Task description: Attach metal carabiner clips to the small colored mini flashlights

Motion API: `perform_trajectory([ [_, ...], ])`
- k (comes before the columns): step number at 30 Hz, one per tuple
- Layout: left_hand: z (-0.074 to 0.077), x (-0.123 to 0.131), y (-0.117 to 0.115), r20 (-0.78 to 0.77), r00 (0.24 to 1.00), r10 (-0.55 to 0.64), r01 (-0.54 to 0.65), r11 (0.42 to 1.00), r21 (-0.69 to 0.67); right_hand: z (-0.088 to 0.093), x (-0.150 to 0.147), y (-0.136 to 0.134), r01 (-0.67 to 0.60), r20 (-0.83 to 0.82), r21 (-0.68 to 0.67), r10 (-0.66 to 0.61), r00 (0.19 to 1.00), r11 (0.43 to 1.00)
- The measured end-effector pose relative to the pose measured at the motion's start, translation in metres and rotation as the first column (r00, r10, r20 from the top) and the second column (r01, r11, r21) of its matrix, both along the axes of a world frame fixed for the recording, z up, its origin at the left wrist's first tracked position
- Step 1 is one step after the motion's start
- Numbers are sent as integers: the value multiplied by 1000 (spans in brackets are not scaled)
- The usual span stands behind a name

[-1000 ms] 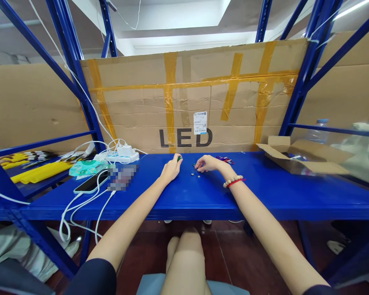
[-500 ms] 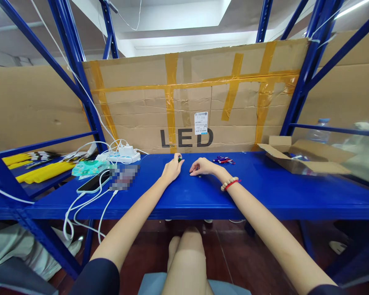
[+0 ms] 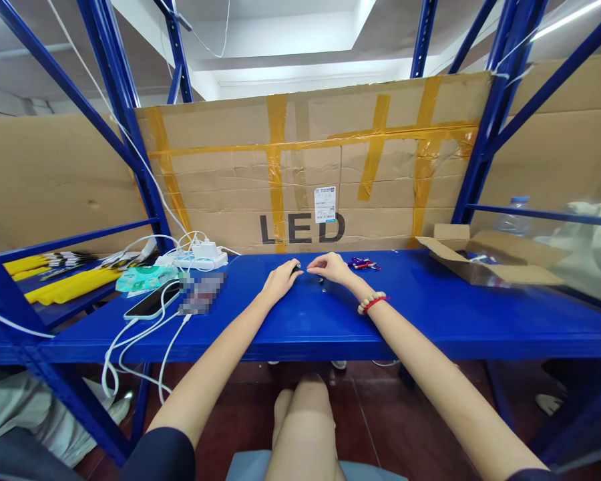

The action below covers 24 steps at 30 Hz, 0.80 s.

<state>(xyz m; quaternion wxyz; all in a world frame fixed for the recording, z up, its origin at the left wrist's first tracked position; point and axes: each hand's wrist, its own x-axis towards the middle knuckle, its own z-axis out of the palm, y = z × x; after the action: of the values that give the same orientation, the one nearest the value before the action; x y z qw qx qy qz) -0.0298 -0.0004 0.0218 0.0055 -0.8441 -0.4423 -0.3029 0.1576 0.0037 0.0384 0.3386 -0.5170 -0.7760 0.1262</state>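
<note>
Near the middle of the blue shelf top [image 3: 285, 327], my left hand [image 3: 281, 280] is closed around a small dark green object [image 3: 295, 268]; most of it is hidden by the fingers. Just to its right, my right hand [image 3: 329, 268] hovers low with thumb and fingertips pinched together. Whatever is between those fingertips is too small to make out. Below the right palm lie a few tiny dark and shiny pieces [image 3: 321, 281]. Behind the right wrist rests a small heap of red and blue pen-like items [image 3: 364, 264].
An open cardboard box [image 3: 481, 267] stands at the right. On the left are a phone [image 3: 153, 300], white cables, a white power strip [image 3: 203, 255] and a green-white packet [image 3: 147, 277]. A tall cardboard sheet [image 3: 220, 194] closes off the back, between blue posts.
My right hand has lifted slightly off the surface, its fingertips now closer to my left hand. The left hand has tipped lower, and the tiny pieces show more clearly.
</note>
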Motion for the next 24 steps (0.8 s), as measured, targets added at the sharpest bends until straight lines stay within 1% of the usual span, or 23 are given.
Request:
perform_trajectory([
  [3, -2, -1, 3, -2, 1000, -25, 25, 1000, -6, -2, -6, 2, -86, -257, 14, 87, 963, 996],
  [4, -2, -1, 3, -3, 999, -37, 37, 999, -9, -3, -8, 2, -125, -311, 5, 120, 943, 992],
  [6, -1, -1, 3, -9, 998, -54, 54, 998, -16, -5, -12, 2, -191, -368, -25, 169, 915, 981],
  [8, 0, -2, 0, -17, 998, -56, 56, 998, -22, -7, -13, 1, -218, -376, -54, 183, 909, 974],
  [10, 2, -2, -2, -28, 998, -51, 50, 998, -24, -9, -14, 1, -214, -369, -61, 177, 912, 975],
  [16, 2, -1, -3, -59, 997, -44, 44, 999, -10, -13, -15, 4, -156, -339, -6, 145, 930, 988],
  [21, 1, 0, -3, -18, 1000, -12, 12, 1000, -17, -11, -16, 2, -15, -291, 106, 45, 956, 994],
  [24, 0, -1, 0, -9, 1000, -14, 14, 999, -29, -9, -18, -3, -35, -224, 196, 79, 971, 980],
])
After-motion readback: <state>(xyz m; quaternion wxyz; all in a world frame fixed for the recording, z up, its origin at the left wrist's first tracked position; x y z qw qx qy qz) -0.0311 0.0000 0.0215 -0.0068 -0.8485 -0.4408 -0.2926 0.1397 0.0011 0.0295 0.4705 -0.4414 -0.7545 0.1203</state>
